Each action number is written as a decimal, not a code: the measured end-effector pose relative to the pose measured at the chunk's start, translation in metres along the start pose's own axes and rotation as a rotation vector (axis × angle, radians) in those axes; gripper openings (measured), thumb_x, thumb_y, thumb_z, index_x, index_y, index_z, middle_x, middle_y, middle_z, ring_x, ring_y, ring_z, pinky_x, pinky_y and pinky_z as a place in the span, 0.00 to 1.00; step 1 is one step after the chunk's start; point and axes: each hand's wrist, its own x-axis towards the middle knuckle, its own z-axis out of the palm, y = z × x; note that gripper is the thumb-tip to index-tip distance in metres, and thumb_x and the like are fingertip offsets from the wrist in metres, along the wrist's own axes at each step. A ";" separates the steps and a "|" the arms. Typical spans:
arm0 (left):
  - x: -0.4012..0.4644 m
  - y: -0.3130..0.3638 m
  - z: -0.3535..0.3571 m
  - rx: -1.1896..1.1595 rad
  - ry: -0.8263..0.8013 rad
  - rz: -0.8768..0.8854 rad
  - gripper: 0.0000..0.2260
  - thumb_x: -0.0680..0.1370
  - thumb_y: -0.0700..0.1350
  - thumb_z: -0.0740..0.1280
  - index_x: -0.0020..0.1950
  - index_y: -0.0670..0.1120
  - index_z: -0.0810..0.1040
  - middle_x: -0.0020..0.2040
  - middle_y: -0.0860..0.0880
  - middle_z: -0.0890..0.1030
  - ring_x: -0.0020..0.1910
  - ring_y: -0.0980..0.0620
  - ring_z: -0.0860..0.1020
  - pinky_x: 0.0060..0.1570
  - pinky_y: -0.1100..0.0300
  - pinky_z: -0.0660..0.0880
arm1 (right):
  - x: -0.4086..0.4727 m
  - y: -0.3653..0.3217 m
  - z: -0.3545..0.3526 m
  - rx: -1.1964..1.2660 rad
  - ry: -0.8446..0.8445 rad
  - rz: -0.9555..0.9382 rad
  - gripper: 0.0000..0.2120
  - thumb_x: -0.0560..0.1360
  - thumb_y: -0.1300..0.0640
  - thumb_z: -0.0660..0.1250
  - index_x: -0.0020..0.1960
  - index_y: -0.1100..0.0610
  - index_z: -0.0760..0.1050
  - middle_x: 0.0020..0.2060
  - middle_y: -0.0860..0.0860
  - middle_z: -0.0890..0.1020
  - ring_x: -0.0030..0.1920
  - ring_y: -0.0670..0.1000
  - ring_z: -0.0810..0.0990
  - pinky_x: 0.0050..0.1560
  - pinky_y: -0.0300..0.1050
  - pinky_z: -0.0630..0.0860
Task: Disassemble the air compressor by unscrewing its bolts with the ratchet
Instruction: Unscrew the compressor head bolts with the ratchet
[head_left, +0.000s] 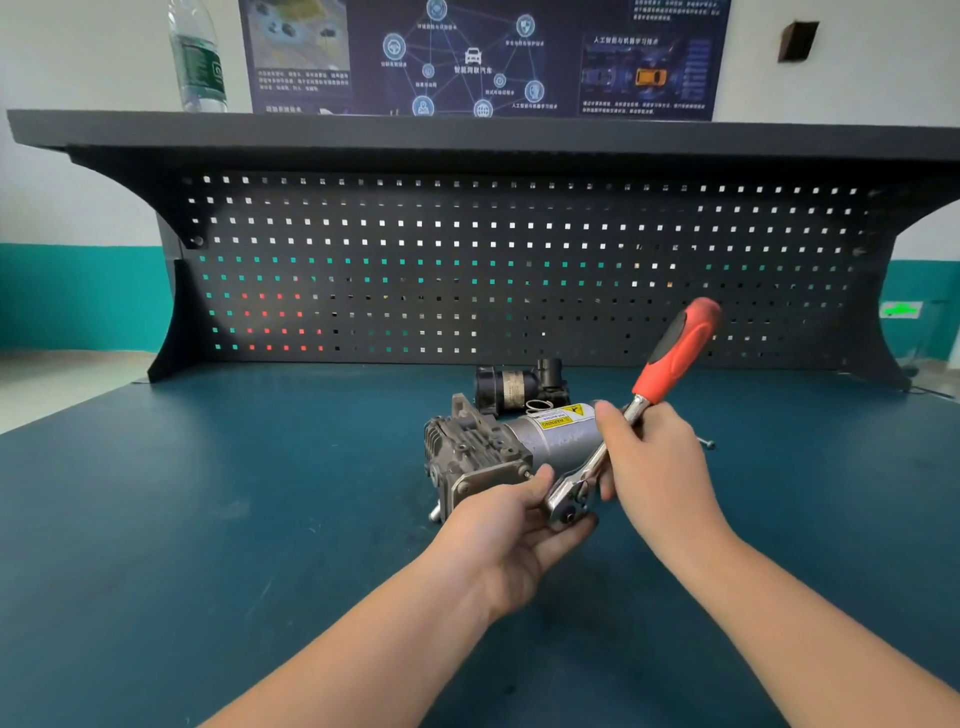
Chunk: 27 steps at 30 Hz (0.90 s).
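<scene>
Holding the red-handled chrome ratchet (613, 457): right hand (654, 457) wraps the shank, left hand (514, 530) cups its head. Grey metal air compressor (498, 447) on tabletop w/ bolts — heavy, rigid; brace the body.

My right hand (652, 462) grips the metal shaft of the ratchet (631, 421), its red handle angled up and away from me. My left hand (511, 540) cradles the ratchet's head, just in front of the air compressor (498, 452) lying on its side on the blue bench (208, 519). Behind the compressor sits a black cylindrical part (517, 387). To the compressor's right lies a loose bolt (706, 442).
</scene>
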 end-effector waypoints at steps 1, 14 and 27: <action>0.001 -0.001 0.000 -0.001 0.007 0.001 0.08 0.78 0.36 0.65 0.54 0.33 0.75 0.48 0.36 0.80 0.46 0.41 0.78 0.33 0.51 0.81 | -0.001 -0.001 0.000 0.006 -0.013 -0.014 0.14 0.79 0.52 0.62 0.38 0.58 0.67 0.21 0.52 0.74 0.21 0.45 0.73 0.25 0.33 0.66; 0.002 -0.002 -0.005 0.164 -0.090 0.005 0.09 0.76 0.33 0.64 0.39 0.39 0.82 0.37 0.42 0.82 0.36 0.48 0.82 0.30 0.59 0.79 | -0.022 -0.012 0.008 -0.271 -0.136 -0.711 0.11 0.77 0.54 0.63 0.40 0.45 0.63 0.32 0.41 0.66 0.35 0.47 0.70 0.36 0.44 0.67; 0.006 0.001 -0.004 0.101 0.003 -0.068 0.06 0.78 0.36 0.64 0.43 0.35 0.76 0.39 0.39 0.81 0.39 0.44 0.80 0.34 0.51 0.81 | -0.010 0.025 0.010 0.649 0.092 0.779 0.11 0.79 0.61 0.59 0.37 0.58 0.66 0.23 0.52 0.70 0.15 0.44 0.67 0.15 0.31 0.58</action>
